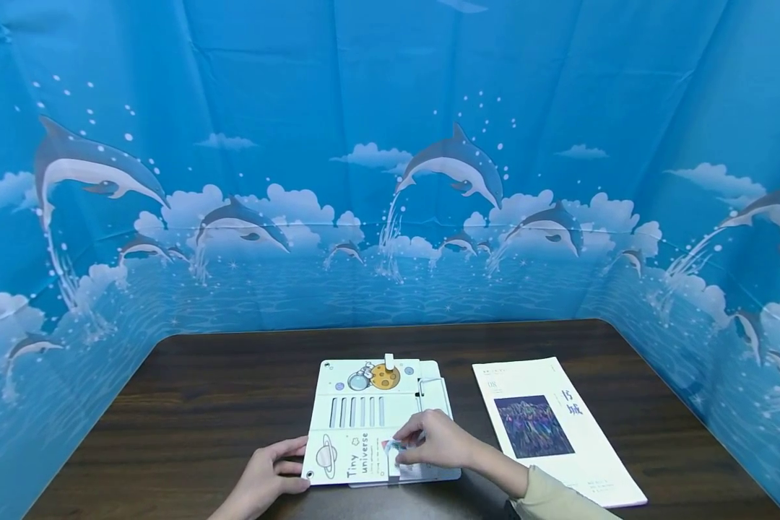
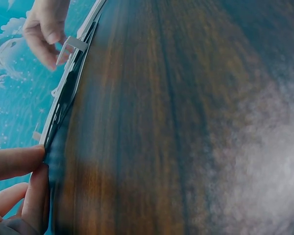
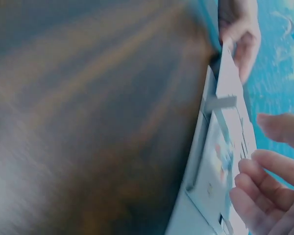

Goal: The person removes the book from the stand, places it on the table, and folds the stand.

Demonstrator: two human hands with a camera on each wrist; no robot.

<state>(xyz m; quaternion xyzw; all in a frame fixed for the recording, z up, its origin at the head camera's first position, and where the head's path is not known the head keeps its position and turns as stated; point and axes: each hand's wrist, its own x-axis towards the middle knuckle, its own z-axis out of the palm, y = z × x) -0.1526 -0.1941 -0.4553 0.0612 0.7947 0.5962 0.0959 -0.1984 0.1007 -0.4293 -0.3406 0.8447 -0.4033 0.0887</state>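
Note:
A white book stand (image 1: 398,413) printed with planets and "Tiny universe" lies on the table, slotted across its middle. My left hand (image 1: 266,471) pinches the stand's left edge, the fingertips on either side of the panel in the left wrist view. Above its near right part is my right hand (image 1: 443,439), by a pale page clip (image 1: 393,462) on the near edge. In the right wrist view, that hand's thumb and fingers are apart and hold nothing, clear of the clip (image 3: 221,103). A second clip (image 1: 388,361) sits on the far edge.
To the right of the stand lies a cream book (image 1: 594,455) with a dark picture on its cover. The dark wooden table (image 1: 201,404) has a blue dolphin-print curtain (image 1: 338,144) hanging around its back and sides.

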